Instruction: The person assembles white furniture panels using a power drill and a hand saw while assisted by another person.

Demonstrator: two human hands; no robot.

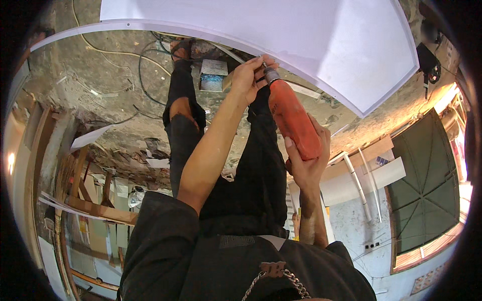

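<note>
My right hand (306, 163) is wrapped round the rear handle of an orange-red power drill (293, 118). The drill's grey chuck (271, 75) points away from me, toward the edge of a large white panel (241, 17). My left hand (249, 78) is at the tip of the drill, just under that edge. Its thumb and fingers are pinched together there; whatever small piece they hold is too small to tell. The drill's tip is partly hidden by these fingers.
A small box with a blue side (212, 75) stands on the rough floor by my feet. Loose cables (143, 75) trail at left. A black device with a cord (428, 65) lies right of the panel. Wooden pieces (100, 208) are stacked at lower left.
</note>
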